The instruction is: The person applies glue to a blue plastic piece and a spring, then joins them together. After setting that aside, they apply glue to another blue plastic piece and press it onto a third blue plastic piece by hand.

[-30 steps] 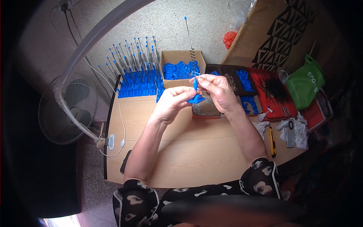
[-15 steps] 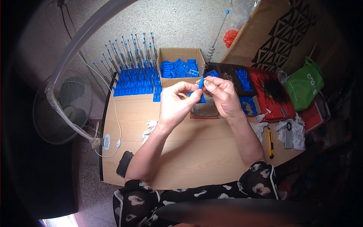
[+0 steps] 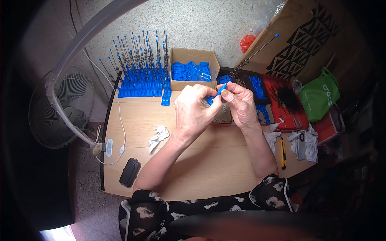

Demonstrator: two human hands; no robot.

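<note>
Both my hands meet above the middle of the table. My left hand (image 3: 195, 106) is closed, thumb and fingers pinching a small blue plastic piece (image 3: 222, 89). My right hand (image 3: 242, 105) pinches the same piece from the other side. Just beyond the fingers, a dark coil spring with a thin blue-tipped rod (image 3: 257, 52) slants up to the right; its lower end is near the piece, but I cannot tell how they join. Below the hands is an open box of small metal parts (image 3: 222, 116), partly hidden.
Rows of blue bases with upright springs (image 3: 144, 86) stand at the back left. A cardboard box (image 3: 193, 85) holds loose blue parts. To the right are a dark tray (image 3: 245, 82), a red tray (image 3: 287, 120) and a yellow cutter (image 3: 283, 154). A black case (image 3: 130, 172) lies front left.
The spring and its rod have swung from nearly upright to a rightward slant. The blue piece has tilted and shifted slightly right between my fingers. My view has also shifted a little.
</note>
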